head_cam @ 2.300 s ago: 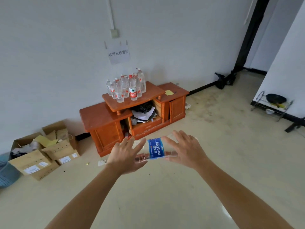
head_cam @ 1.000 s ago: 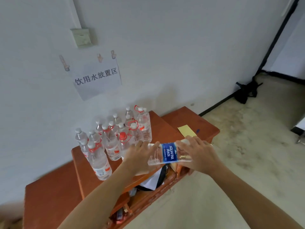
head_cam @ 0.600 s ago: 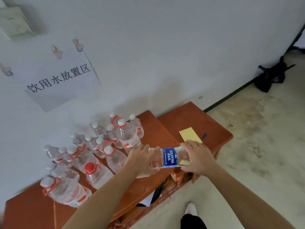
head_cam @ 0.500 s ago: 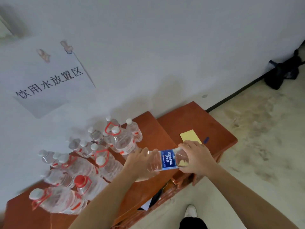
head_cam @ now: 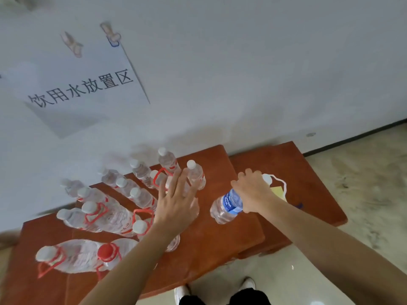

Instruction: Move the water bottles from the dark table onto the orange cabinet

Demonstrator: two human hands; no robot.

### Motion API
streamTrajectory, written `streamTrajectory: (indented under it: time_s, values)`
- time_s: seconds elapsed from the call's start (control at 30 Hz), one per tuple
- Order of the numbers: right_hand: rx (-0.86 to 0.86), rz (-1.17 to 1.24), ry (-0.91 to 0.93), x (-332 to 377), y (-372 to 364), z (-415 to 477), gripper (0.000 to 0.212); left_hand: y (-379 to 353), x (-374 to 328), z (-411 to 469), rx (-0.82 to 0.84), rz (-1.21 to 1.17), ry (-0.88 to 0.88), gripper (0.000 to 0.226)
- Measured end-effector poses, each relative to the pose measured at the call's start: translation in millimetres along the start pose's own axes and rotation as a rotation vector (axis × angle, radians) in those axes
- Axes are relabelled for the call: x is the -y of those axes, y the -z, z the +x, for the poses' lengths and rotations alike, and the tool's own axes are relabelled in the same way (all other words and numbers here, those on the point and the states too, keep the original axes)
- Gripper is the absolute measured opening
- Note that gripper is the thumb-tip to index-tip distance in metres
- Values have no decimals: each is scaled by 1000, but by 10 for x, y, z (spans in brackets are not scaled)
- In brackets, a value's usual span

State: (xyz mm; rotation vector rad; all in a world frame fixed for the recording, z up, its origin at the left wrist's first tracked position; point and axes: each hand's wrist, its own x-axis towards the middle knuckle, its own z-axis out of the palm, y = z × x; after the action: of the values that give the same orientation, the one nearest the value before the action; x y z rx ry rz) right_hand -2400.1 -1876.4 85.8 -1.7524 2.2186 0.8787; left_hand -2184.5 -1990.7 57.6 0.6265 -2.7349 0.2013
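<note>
Blue-labelled water bottle point(head_cam: 226, 205), gripped near its cap by the right hand point(head_cam: 253, 194), points base-down over the orange cabinet point(head_cam: 220, 245), right of the spread, empty left hand point(head_cam: 176, 201).

Water bottles gathered on the orange cabinet point(head_cam: 209, 238)
A clear Aquafina bottle point(head_cam: 226, 205) with a blue label and white cap stands roughly upright on the raised middle top, gripped round its upper half by the right hand point(head_cam: 251, 194). Whether its base touches the wood is unclear. To its left, apart, stands a cluster of clear bottles point(head_cam: 103, 216) with white caps and red carry loops, and among them a red-capped bottle point(head_cam: 106, 253).
</note>
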Motion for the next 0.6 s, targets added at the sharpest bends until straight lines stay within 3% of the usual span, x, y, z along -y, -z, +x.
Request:
streamTrajectory:
  time_s: [0.17,0.23,0.33,0.43,0.5,0.6]
  values:
    - [216,6,-132,302,161,320,39,-122,270,-84,315,-6,165,71]
    - [241,-62,-159,424,212,313,32,-132,264,-73,321,-48,164,63]
    - [185,-177,-105,651,312,343,42,-131,270,-57,323,-57,147,57]
    - [226,-328,-27,908,301,455,28,-147,329,-82,353,-58,133,56]
    - [302,-422,-37,1042,202,558,37,-111,359,-72,370,-54,117,56]
    - [260,-411,18,998,289,522,38,-44,371,-60,461,-21,98,59]
